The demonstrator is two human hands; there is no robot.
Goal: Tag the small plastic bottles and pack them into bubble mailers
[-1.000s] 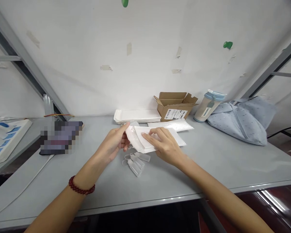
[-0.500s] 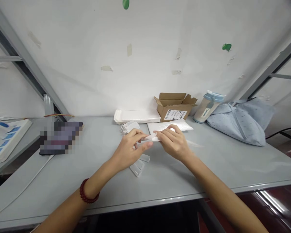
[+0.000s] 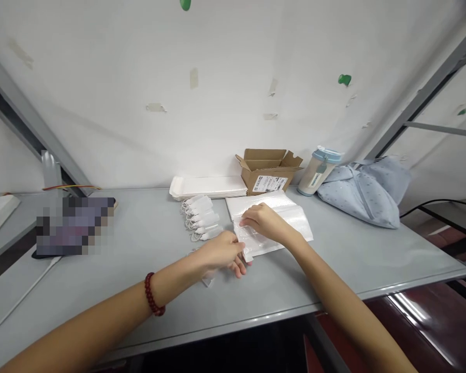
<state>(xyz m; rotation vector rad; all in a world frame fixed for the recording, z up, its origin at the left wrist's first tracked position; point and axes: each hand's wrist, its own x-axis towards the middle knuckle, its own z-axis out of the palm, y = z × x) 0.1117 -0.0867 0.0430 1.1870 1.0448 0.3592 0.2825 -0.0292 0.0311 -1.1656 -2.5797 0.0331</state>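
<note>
The left hand reaches in low over the grey table, fingers curled around the near-left corner of the stack of clear plastic bags, which lies mid-table in front of the cardboard box. The bags look light, floppy and slick, so they are probably best pinched at an edge. The right hand rests on top of the stack, fingers bent, pressing it down.

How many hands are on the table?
2. The left hand touches the near edge of the flat clear plastic bags on the grey table; the right hand lies on top of them.
</note>
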